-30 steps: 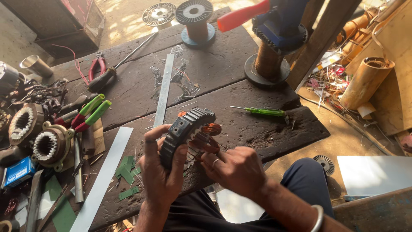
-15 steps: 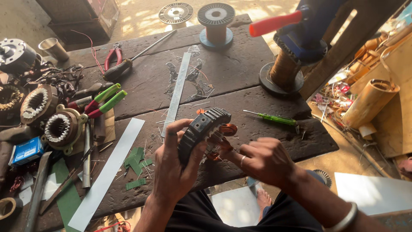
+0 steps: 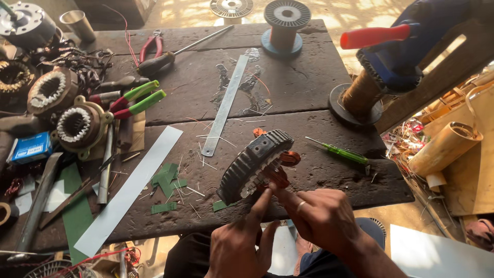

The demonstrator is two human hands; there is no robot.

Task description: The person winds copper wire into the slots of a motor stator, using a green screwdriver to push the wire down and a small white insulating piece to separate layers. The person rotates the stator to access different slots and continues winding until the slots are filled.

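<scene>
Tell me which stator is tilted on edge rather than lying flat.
The black ribbed stator with copper windings at the hands; the white-wound stators at left lie flat.

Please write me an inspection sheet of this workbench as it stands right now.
Surface: dark wooden bench, scuffed, strewn with wire offcuts.
Job's things: ribbed black stator tilted on edge near the front, copper coils showing at its right.
Clutter: metal ruler, green screwdriver, green pliers, red pliers, two wound stators, wire spool, white strip, green paper scraps.
Grip: left hand with a finger up against the stator's lower edge; right hand with fingertips at the coils.
Cables: red wire at the back left.
Surroundings: blue winder with red handle at right, cardboard tube beyond the bench.
</scene>
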